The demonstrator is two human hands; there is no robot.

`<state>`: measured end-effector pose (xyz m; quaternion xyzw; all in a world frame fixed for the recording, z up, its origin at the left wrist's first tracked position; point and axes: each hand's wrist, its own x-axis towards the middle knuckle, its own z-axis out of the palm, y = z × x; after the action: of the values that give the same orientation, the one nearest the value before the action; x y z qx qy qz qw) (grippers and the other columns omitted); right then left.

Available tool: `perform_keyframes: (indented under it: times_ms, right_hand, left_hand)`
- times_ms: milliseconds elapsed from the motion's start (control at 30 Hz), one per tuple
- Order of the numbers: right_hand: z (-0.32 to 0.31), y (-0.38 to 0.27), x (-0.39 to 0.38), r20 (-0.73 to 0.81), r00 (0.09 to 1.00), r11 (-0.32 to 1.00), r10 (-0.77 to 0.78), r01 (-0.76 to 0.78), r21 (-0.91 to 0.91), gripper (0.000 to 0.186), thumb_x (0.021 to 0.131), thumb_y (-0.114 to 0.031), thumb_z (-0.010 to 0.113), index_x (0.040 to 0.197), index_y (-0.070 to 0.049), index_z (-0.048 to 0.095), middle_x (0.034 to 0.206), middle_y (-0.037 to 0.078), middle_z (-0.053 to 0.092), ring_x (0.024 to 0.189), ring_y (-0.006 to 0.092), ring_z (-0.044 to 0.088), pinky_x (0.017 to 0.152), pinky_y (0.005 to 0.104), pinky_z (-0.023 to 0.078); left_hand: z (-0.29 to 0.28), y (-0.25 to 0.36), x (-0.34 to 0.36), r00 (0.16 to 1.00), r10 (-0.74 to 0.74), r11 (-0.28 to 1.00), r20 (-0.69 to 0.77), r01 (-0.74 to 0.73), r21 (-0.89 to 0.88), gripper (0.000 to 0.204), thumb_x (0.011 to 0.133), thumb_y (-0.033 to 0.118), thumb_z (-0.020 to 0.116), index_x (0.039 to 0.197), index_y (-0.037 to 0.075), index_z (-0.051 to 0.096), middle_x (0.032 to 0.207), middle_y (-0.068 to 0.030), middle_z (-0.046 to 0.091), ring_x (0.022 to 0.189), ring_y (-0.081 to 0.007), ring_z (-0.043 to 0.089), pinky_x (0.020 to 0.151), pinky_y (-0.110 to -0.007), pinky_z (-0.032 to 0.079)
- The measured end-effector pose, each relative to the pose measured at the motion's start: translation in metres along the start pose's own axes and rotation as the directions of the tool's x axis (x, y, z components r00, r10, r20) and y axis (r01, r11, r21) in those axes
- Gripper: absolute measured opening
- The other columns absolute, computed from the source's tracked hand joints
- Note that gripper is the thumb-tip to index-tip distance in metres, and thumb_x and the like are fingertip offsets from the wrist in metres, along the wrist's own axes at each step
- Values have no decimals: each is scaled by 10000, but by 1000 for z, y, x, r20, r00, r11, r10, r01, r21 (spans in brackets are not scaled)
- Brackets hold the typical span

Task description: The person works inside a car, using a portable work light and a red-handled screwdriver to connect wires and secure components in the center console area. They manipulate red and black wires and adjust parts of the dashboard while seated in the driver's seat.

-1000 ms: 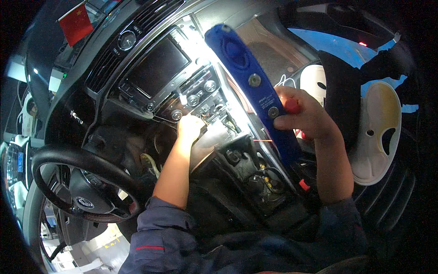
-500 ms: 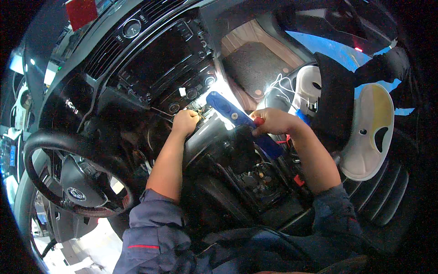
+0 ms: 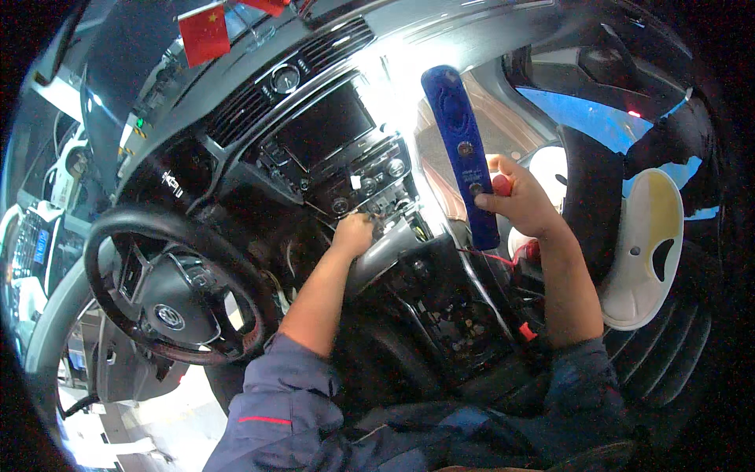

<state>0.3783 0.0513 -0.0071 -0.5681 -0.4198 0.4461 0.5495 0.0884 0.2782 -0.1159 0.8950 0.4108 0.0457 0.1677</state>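
- Two dark blue sleeves (image 3: 285, 385), leaving the forearms bare, are nearest the viewer.
- The right hand (image 3: 521, 200) holds up a long blue bar (image 3: 469, 169) that looks like a work lamp, its lower half caught between the thumb on the front and the fingers behind. A red-ended handle (image 3: 502, 185) sits in the same grasp; its kind is unclear.
- The bar is probably light and stiff; its lower half, under the thumb, seems the best hold.
- The left hand (image 3: 354, 234), just below the dashboard controls, has its fingers curled in at the upper end of a smooth grey trim panel (image 3: 384, 256). Whether they pinch the edge or only rest on it, I cannot tell.
- That panel slants down from the left hand beside the opened console (image 3: 452, 318). It is likely thin, light plastic, slippery on the face and easily scratched or cracked; an edge looks a surer hold than the middle.
- Left of these stands the steering wheel (image 3: 169, 316); right of the console, a red buckle button (image 3: 528, 331).
- Just past the left hand is a knobbed control panel (image 3: 370, 186), with a dark screen (image 3: 329, 135) above it.
- Farthest off, a red flag (image 3: 204, 35) hangs over the dashboard.
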Motion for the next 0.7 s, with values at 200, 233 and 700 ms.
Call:
perform_keyframes:
  times_ms: [200,233,700]
  right_hand:
    - [38,-30,-28,-190,958,973,-214,226,41,514,851,-117,809,1276,20,555,920,136,739,860,156,715,726,318,587]
    - [45,-35,-28,-247,935,953,-255,199,-230,470,852,-144,810,1232,15,584,889,148,744,819,175,727,681,350,588]
    - [50,-54,-36,-180,458,455,-871,613,-646,465,809,-196,852,1201,-47,651,717,38,622,658,212,641,569,354,539]
  left_hand:
    - [-122,138,-56,940,14,924,-342,-143,-356,571,968,306,671,1397,-53,556,1187,-215,709,1116,-329,691,922,-400,567]
    - [-138,166,-61,935,-9,863,-353,-172,-476,677,944,303,712,1468,-47,464,1181,-212,707,1101,-311,694,909,-386,565]
    - [-347,196,-41,875,455,781,-164,-303,546,491,808,125,769,1262,184,593,1089,-127,732,1042,-360,705,838,-464,566]
